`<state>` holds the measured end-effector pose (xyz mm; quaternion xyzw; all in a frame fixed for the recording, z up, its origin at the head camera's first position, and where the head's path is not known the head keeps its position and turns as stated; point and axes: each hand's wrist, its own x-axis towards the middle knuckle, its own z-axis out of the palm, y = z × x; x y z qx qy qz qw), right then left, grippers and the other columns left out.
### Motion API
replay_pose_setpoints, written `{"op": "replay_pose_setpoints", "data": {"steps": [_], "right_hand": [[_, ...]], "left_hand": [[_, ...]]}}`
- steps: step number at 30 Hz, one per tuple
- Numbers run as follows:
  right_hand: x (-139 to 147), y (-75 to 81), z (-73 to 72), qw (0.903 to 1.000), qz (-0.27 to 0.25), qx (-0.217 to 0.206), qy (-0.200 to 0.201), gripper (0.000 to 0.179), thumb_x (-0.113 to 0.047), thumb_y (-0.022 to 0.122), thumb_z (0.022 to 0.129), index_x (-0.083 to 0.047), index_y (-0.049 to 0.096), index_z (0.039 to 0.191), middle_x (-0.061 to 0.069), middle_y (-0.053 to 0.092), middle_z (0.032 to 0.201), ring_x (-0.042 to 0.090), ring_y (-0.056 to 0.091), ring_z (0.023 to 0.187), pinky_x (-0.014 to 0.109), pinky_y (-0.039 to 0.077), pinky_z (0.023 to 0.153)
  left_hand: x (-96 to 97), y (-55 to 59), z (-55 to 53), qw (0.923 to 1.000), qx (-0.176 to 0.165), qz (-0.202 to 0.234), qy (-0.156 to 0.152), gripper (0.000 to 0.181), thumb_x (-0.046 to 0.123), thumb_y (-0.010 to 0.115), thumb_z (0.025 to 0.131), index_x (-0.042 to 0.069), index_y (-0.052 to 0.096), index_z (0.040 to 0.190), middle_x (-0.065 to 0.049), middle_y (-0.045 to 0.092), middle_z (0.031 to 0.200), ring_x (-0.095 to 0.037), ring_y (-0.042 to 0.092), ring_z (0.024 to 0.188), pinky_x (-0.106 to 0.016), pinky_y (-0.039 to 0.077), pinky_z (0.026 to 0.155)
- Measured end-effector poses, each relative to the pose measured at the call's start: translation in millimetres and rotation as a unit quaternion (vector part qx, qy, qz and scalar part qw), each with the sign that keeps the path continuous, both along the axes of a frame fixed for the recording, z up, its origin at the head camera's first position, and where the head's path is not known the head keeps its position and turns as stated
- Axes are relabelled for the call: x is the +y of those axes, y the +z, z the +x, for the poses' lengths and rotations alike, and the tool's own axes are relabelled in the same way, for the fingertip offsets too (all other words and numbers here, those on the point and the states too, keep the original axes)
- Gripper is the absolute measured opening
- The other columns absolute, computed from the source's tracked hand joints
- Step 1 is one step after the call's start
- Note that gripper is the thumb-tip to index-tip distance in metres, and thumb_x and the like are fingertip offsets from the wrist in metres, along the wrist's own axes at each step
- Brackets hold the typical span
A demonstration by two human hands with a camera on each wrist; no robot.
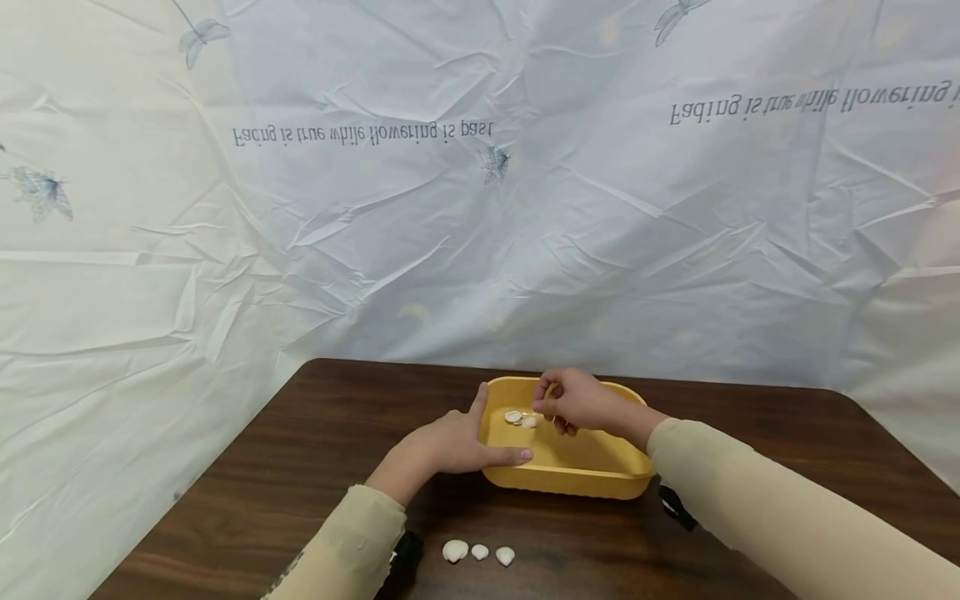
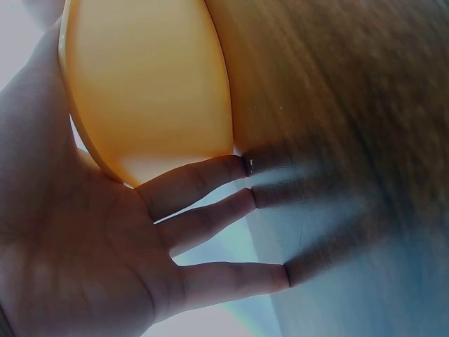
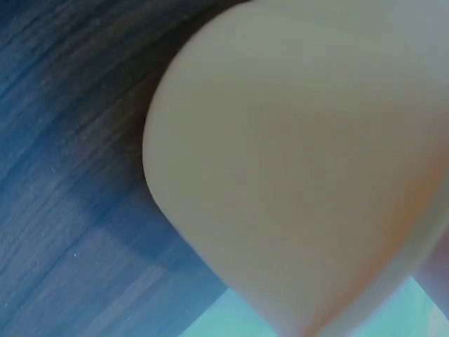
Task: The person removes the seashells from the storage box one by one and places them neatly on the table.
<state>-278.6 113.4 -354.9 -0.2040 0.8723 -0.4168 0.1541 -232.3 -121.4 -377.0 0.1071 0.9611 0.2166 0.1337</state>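
A yellow plastic basin (image 1: 577, 482) stands on the table. My left hand (image 1: 459, 440) rests against its left end, thumb lying along the near rim. In the left wrist view, several straight fingers (image 2: 203, 186) reach down beside the basin wall to the table. Inside the basin, white seashells (image 1: 513, 417) lie in a small group toward the left. My right hand (image 1: 581, 400) reaches over the basin, thumb and index fingertips close together beside those shells; I cannot tell whether it pinches one. The right wrist view shows the basin's outer wall (image 3: 280, 161), with the fingers hidden.
Three white seashells (image 1: 480, 552) lie in a row on the dark wooden table (image 1: 360, 408), in front of the basin near my left sleeve. A pale wrinkled sheet (image 1: 420, 233) with printed words hangs behind the table's far edge.
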Motion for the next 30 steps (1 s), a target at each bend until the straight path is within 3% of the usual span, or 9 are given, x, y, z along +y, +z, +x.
{"op": "replay_pose_setpoints", "data": {"steps": [5, 11, 16, 23, 30], "right_hand": [[4.0, 4.0, -2.0, 1.0, -0.002, 0.007, -0.002, 0.018, -0.009, 0.061, 0.108, 0.002, 0.063, 0.122, 0.022, 0.068, 0.099, 0.024, 0.064, 0.068, 0.044, 0.06, 0.067], [3.8, 4.1, -1.8, 0.9992, 0.007, 0.028, -0.028, 0.018, -0.013, 0.066, 0.105, 0.001, 0.071, 0.116, 0.02, 0.071, 0.098, 0.02, 0.065, 0.065, 0.042, 0.061, 0.067], [2.9, 3.4, -2.8, 0.9992, -0.003, 0.017, -0.036, 0.02, -0.014, 0.067, 0.103, 0.0, 0.073, 0.117, 0.02, 0.071, 0.096, 0.019, 0.065, 0.068, 0.04, 0.062, 0.069], [3.4, 0.9, -5.3, 0.9972, -0.059, -0.016, -0.042, 0.023, -0.005, 0.069, 0.099, 0.009, 0.073, 0.117, 0.02, 0.072, 0.102, 0.022, 0.072, 0.083, 0.045, 0.065, 0.084], [3.1, 0.8, -5.7, 0.997, -0.068, -0.009, -0.036, 0.028, -0.003, 0.07, 0.101, 0.012, 0.069, 0.125, 0.02, 0.072, 0.101, 0.025, 0.076, 0.086, 0.046, 0.064, 0.088]], "left_hand": [[0.1, -0.8, -0.4, 1.0, 0.001, -0.001, 0.002, 0.138, 0.092, 0.065, 0.078, 0.023, -0.007, 0.173, -0.032, 0.051, 0.156, -0.038, 0.057, 0.143, -0.052, 0.053, 0.106], [-0.4, -2.0, -0.2, 1.0, 0.0, 0.004, 0.006, 0.138, 0.092, 0.065, 0.078, 0.024, -0.007, 0.173, -0.032, 0.049, 0.158, -0.038, 0.055, 0.145, -0.052, 0.052, 0.108], [-1.0, -2.2, 0.1, 1.0, 0.0, 0.005, 0.006, 0.138, 0.092, 0.065, 0.078, 0.023, -0.007, 0.173, -0.032, 0.049, 0.158, -0.038, 0.054, 0.146, -0.052, 0.052, 0.108], [-1.0, -2.4, -0.1, 1.0, 0.002, 0.005, 0.003, 0.138, 0.092, 0.065, 0.078, 0.022, -0.007, 0.173, -0.032, 0.052, 0.156, -0.037, 0.057, 0.143, -0.051, 0.053, 0.107], [-0.4, -0.9, -0.3, 1.0, -0.001, 0.002, 0.005, 0.138, 0.092, 0.065, 0.078, 0.023, -0.008, 0.173, -0.031, 0.052, 0.156, -0.036, 0.059, 0.14, -0.051, 0.054, 0.105]]}}
